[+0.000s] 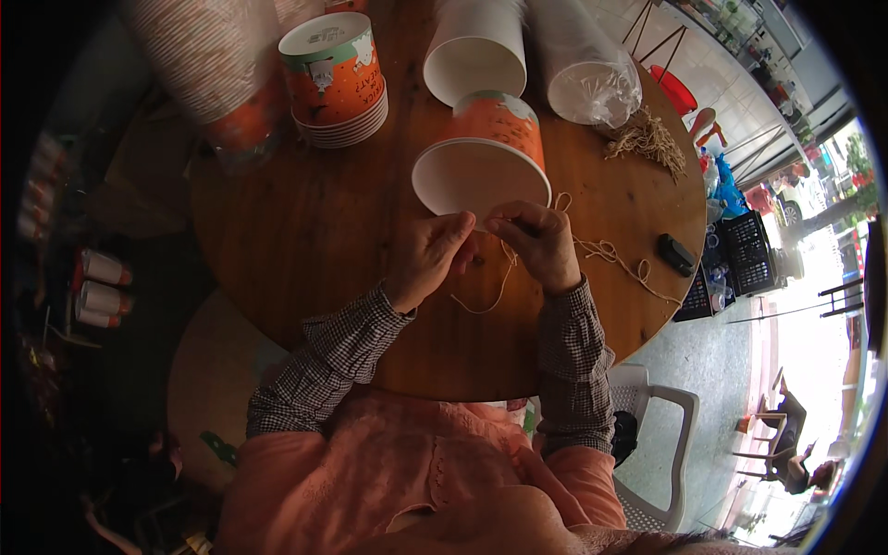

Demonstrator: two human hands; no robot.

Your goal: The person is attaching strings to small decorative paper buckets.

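An orange paper bucket (514, 128) with a green band lies on its side, its white mouth tilted toward me. Just at the near edge of that mouth, my left hand (431, 259) is closed, thumb against the fingers; what it pinches is too small to make out. Close beside it on the right, my right hand (541, 242) pinches a thin beige string (505, 287). The string hangs below the fingers in a loose curve, and more of it trails over the tabletop to the right.
On the round wooden table (305, 250) stand stacked orange buckets (333, 88) at left. Behind lie white buckets (474, 65) and a plastic-wrapped stack (592, 88). A bundle of strings (652, 146) and a small black object (676, 254) are at right. A chair (680, 416) stands nearby.
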